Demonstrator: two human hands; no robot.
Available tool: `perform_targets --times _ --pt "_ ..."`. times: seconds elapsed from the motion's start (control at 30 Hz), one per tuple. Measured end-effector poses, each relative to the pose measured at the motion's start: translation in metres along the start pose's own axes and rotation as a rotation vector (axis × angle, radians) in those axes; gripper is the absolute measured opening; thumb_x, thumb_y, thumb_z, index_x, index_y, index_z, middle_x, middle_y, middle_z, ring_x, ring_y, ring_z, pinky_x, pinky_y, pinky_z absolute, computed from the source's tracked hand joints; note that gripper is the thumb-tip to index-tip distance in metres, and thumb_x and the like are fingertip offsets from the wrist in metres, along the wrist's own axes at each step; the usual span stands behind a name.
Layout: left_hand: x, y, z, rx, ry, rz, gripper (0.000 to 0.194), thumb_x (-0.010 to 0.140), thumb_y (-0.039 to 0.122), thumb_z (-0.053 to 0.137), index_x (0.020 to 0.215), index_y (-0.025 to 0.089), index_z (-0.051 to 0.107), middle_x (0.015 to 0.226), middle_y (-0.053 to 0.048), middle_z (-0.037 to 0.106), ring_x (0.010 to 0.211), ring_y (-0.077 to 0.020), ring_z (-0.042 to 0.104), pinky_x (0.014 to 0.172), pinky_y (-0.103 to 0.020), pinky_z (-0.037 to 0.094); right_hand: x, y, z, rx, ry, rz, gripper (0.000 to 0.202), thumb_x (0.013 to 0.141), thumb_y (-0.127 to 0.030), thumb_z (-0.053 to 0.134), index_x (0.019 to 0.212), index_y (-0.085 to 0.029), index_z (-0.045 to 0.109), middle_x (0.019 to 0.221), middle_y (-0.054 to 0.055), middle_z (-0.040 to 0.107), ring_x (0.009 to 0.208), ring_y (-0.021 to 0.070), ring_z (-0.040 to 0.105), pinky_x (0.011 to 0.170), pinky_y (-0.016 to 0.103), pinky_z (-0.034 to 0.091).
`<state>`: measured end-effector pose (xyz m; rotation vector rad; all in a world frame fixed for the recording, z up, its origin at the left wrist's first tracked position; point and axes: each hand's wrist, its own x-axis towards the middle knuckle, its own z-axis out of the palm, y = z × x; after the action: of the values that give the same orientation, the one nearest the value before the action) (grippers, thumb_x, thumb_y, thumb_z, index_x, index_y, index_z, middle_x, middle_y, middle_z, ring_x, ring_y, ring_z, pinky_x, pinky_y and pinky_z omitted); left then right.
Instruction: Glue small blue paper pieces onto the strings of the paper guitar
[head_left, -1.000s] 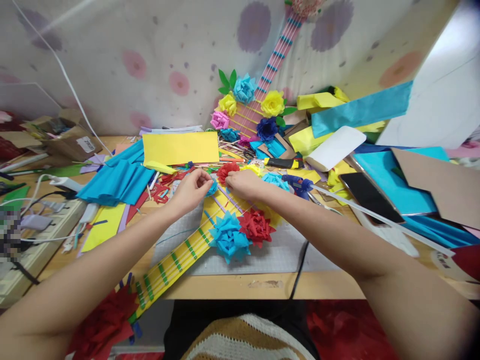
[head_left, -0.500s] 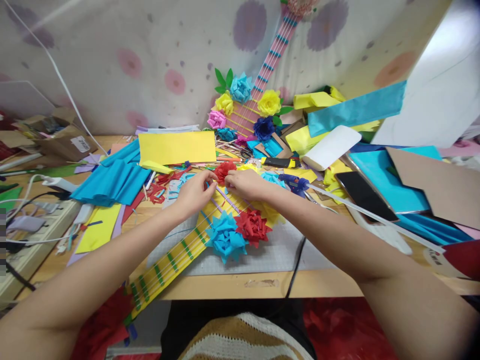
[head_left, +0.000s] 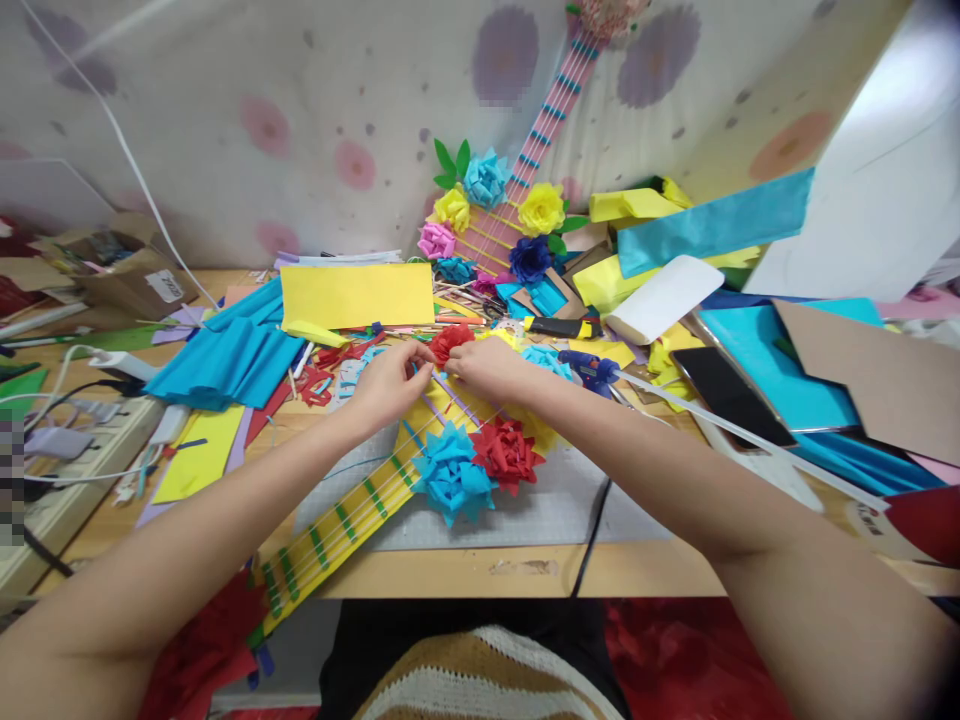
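Note:
A yellow paper guitar (head_left: 352, 515) with green fret strips and pale strings lies slanted across the table. Over its body my left hand (head_left: 391, 385) is closed in a pinch; whatever its fingertips hold is too small to name. Just to the right, my right hand (head_left: 489, 368) has its fingers pressed together, and what they grip is hidden. Right behind these fingertips is a red paper flower (head_left: 448, 341). Nearer to me, a blue paper flower (head_left: 454, 473) and a second red paper flower (head_left: 508, 453) sit on the guitar. More yellow and blue petals show behind my right wrist.
A blue glue gun (head_left: 590, 370) with a long glue stick lies right of my right hand, near a black phone (head_left: 731, 393). A pink paper guitar (head_left: 491, 235) leans at the back. Crepe paper (head_left: 232, 360) and a power strip (head_left: 82, 480) are at left.
The view has shifted very slightly. Both hands keep almost the same place and pose over the guitar, and nothing else has visibly moved.

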<state>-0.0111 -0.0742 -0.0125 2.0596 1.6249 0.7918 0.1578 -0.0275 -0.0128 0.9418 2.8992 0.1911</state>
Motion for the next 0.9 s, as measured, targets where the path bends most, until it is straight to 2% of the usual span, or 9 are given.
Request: perform_targets --times 0.13,0.33,0.5,0.67,0.83,0.9 --pt "0.0 0.001 -0.001 -0.009 -0.001 -0.012 0.017 0.077 0.028 0.049 0.087 0.018 0.059 0.08 -0.003 0.063 0.07 -0.0157 0.055 0.064 -0.028 0.041 0.006 -0.001 0.0 -0.011 -0.023 0.014 0.026 0.084 -0.016 0.042 0.094 -0.011 0.066 0.092 0.013 0.067 0.08 0.0209 0.06 0.056 0.027 0.031" --pt "0.0 -0.001 -0.001 -0.022 0.006 -0.017 0.018 0.077 0.028 0.049 0.088 0.018 0.059 0.078 -0.003 0.062 0.069 -0.016 0.055 0.063 -0.028 0.042 0.006 0.002 0.004 0.056 0.025 0.058 0.027 0.084 -0.017 0.042 0.093 -0.013 0.067 0.092 0.012 0.067 0.081 0.0189 0.06 0.058 0.027 0.032" --pt "0.001 -0.001 0.001 0.009 -0.003 -0.015 0.02 0.076 0.024 0.05 0.092 0.017 0.058 0.081 -0.004 0.062 0.074 -0.0166 0.057 0.063 -0.028 0.042 -0.002 0.01 0.008 0.266 0.063 0.153 0.023 0.078 -0.023 0.05 0.09 -0.018 0.068 0.094 0.005 0.069 0.081 0.0164 0.06 0.058 0.024 0.031" --pt "0.002 0.004 0.004 0.061 -0.059 0.01 0.027 0.072 0.017 0.052 0.098 0.018 0.055 0.093 -0.003 0.064 0.07 -0.0139 0.057 0.064 -0.027 0.043 -0.007 0.016 0.005 0.463 0.063 0.229 0.022 0.075 -0.023 0.054 0.091 -0.018 0.068 0.086 0.003 0.069 0.071 0.0134 0.056 0.057 0.022 0.03" --pt "0.004 0.009 0.013 0.215 -0.083 0.07 0.041 0.07 0.017 0.054 0.111 0.022 0.05 0.105 -0.003 0.064 0.078 -0.0165 0.061 0.069 -0.028 0.044 -0.006 0.012 -0.001 0.639 0.072 0.203 0.017 0.076 -0.02 0.054 0.085 -0.013 0.067 0.081 0.003 0.068 0.068 0.0112 0.054 0.058 0.021 0.032" --pt "0.006 0.01 0.018 0.304 -0.096 0.093 0.039 0.071 0.017 0.054 0.11 0.022 0.051 0.104 -0.004 0.064 0.084 -0.0194 0.061 0.07 -0.029 0.044 -0.006 0.011 -0.003 0.702 0.082 0.193 0.016 0.076 -0.018 0.053 0.083 -0.012 0.066 0.078 0.003 0.066 0.067 0.0104 0.054 0.059 0.02 0.033"
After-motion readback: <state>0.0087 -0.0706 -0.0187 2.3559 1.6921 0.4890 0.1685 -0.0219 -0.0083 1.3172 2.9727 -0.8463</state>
